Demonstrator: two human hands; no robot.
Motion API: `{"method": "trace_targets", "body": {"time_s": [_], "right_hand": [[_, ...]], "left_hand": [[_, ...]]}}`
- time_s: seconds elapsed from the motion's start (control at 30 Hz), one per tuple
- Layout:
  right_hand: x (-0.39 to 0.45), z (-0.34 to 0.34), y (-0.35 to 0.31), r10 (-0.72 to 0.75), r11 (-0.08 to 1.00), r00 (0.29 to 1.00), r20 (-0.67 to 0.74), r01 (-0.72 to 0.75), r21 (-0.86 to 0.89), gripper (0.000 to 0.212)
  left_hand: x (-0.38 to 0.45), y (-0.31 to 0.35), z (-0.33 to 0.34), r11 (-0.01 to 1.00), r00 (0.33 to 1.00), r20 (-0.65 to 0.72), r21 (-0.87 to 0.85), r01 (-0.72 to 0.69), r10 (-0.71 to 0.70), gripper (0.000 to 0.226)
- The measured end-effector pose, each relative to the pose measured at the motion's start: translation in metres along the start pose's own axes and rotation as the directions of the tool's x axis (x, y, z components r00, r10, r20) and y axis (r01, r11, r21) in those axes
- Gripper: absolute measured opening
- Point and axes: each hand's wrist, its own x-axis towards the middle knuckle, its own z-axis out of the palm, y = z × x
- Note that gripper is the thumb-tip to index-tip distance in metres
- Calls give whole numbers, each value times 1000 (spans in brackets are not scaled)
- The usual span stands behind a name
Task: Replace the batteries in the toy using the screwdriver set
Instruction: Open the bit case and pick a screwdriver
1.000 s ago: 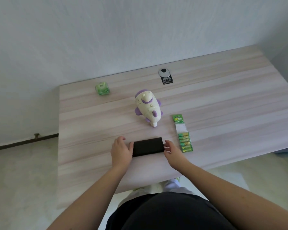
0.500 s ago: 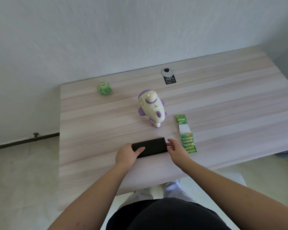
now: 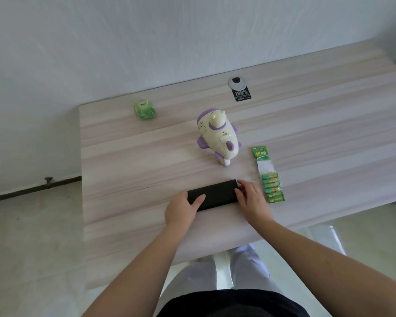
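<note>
My left hand (image 3: 181, 208) has slid from the end of the black case (image 3: 213, 194) onto it, thumb now lying across its top at 9 o'clock; my right hand (image 3: 249, 197) has closed around the 3 o'clock end.

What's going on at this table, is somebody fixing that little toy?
A person stands at a wooden table with both hands on a closed black case, probably the screwdriver set. The left hand grips its left end, thumb on top; the right hand holds the right end. The white and purple toy sits untouched just beyond, with a strip of green batteries to its right, still packed. A small green pack lies farther back.
</note>
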Motion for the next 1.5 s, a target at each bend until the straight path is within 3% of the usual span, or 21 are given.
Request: {"method": "trace_targets", "body": {"time_s": [0.17, 0.47, 0.7, 0.77, 0.83, 0.9, 1.0, 1.07, 1.2, 1.5], "right_hand": [[6, 2, 14, -119, 990, 993, -24, 117, -79, 35], [9, 8, 24, -243, 968, 964, -104, 235, -86, 29], [13, 13, 31, -283, 959, 946, -154, 278, -56, 26], [14, 14, 32, -289, 957, 942, -167, 284, -55, 26], [14, 15, 32, -286, 958, 944, -164, 281, -57, 27], [14, 15, 31, -287, 958, 944, -163, 281, -62, 28], [13, 17, 31, -303, 953, 937, -176, 292, -83, 33], [13, 18, 32, -325, 945, 927, -189, 310, -108, 40], [15, 19, 33, -351, 933, 915, -199, 324, -155, 44], [16, 21, 33, -390, 916, 899, -198, 356, -187, 42]], "left_hand": [[9, -7, 4, 998, 1000, 26, -55, -4, 5, 51], [8, -11, 15, 983, 996, -79, -183, 25, -40, 42], [-5, -8, 22, 994, 975, -210, -92, 58, -76, 42], [-9, -6, 20, 994, 947, -303, -59, 92, -106, 47], [-12, -5, 23, 998, 889, -457, 56, 38, -8, 59], [-14, 0, 32, 977, 825, -537, 196, -80, 175, 59], [-14, 19, 54, 887, 778, -445, 341, -310, 443, 52], [-12, 35, 72, 840, 783, -341, 372, -395, 520, 52], [-8, 46, 88, 804, 810, -249, 451, -388, 531, 53], [1, 31, 77, 744, 794, -183, 514, -426, 580, 57]]}}
